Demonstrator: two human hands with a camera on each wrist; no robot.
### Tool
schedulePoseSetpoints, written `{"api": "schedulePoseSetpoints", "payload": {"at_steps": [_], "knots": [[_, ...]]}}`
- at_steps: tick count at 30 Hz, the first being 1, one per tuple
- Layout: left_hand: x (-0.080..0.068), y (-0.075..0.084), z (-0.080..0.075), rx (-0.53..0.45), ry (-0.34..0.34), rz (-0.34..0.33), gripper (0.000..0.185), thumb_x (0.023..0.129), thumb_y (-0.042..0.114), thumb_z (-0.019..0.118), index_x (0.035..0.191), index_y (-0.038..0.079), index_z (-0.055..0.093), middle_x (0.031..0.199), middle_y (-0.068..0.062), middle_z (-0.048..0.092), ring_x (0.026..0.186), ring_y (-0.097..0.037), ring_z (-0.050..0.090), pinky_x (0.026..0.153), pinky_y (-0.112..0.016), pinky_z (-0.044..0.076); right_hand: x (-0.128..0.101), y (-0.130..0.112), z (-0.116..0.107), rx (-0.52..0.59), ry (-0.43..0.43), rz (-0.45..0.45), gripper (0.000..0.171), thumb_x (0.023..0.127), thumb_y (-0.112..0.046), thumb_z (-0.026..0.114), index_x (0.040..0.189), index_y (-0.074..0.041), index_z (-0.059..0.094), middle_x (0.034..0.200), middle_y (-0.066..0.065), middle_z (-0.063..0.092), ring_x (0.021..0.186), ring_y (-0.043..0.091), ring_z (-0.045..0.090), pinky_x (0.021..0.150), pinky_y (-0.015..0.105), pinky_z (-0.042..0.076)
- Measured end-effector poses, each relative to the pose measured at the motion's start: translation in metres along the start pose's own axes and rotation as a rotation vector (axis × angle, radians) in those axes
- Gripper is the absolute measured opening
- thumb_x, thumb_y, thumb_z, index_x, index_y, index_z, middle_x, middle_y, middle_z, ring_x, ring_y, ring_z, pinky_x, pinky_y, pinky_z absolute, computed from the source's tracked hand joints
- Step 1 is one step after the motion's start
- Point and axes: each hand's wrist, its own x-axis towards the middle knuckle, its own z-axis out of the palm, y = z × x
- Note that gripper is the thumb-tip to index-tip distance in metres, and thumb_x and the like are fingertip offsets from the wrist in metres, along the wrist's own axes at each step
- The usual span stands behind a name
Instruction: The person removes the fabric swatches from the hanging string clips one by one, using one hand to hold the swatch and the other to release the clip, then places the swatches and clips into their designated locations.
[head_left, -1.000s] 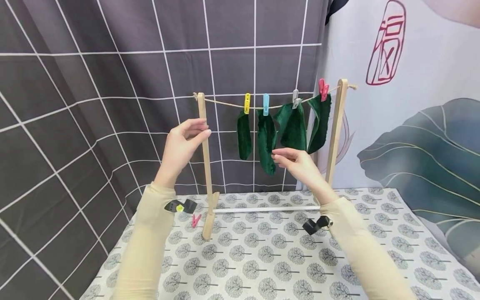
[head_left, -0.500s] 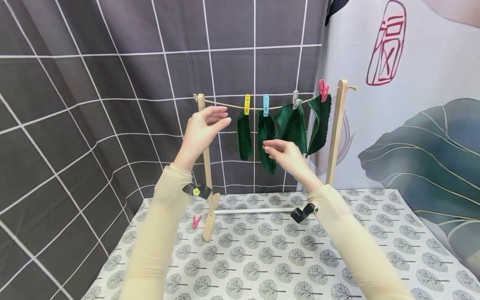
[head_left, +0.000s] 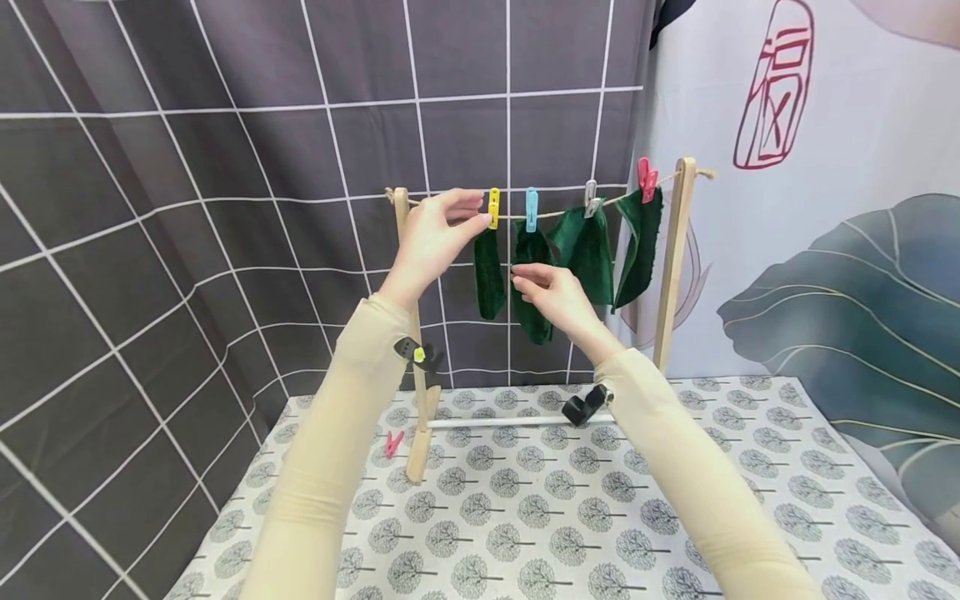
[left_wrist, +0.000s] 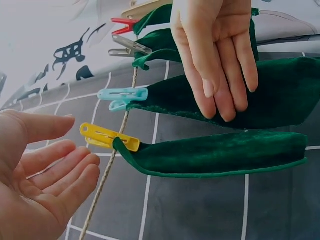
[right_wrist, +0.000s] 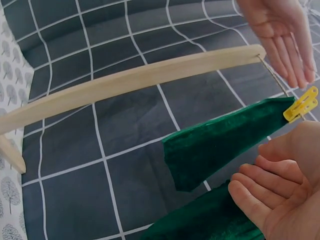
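Left hand (head_left: pixel 435 237): fingers loosely apart, just beside the yellow peg (head_left: pixel 493 207), holding nothing.
Right hand (head_left: pixel 551 293): fingers relaxed, together, near the second cloth (head_left: pixel 531 287).
Cloths: 4 plush green strips pegged on a twine line (head_left: pixel 457 208).
Rack (head_left: pixel 672 258): pale wood posts.

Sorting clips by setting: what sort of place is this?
Probably a staged tabletop set, not a laundry: a small wooden rack on a tree-print tablecloth, with hung cloth backdrops behind.
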Motion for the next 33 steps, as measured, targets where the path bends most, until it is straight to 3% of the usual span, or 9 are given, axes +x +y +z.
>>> {"api": "schedulePoseSetpoints", "payload": {"at_steps": [10, 20, 33], "knots": [[0.021, 0.011, 0.002, 0.093, -0.068, -0.035, 0.044, 0.097, 0.025, 0.07, 0.136, 0.009, 0.063, 0.132, -0.006, 0.067, 0.12, -0.015, 0.063, 0.099, -0.026, 0.05, 0.016, -0.003, 0.003, -0.004, 0.013, -0.022, 0.038, 0.103, -0.021, 0.059, 0.137, -0.004, 0.062, 0.132, 0.012, 0.066, 0.113, 0.028, 0.067, 0.098, 0.038, 0.054], [0.029, 0.008, 0.003, 0.105, -0.135, -0.1, 0.046, 0.098, 0.025, 0.069, 0.139, 0.006, 0.06, 0.136, -0.008, 0.064, 0.123, -0.017, 0.061, 0.101, -0.028, 0.049, 0.023, -0.001, 0.013, -0.013, -0.001, -0.033, 0.038, 0.103, -0.021, 0.059, 0.136, -0.004, 0.062, 0.131, 0.013, 0.066, 0.114, 0.028, 0.067, 0.099, 0.041, 0.053], [0.031, 0.007, 0.004, 0.128, -0.125, -0.066, 0.042, 0.097, 0.025, 0.07, 0.134, 0.005, 0.064, 0.127, -0.01, 0.068, 0.116, -0.018, 0.065, 0.097, -0.028, 0.052, 0.025, -0.008, 0.02, 0.015, 0.035, -0.03, 0.039, 0.101, -0.02, 0.061, 0.135, -0.001, 0.062, 0.129, 0.014, 0.067, 0.112, 0.026, 0.068, 0.096, 0.04, 0.054]]}}
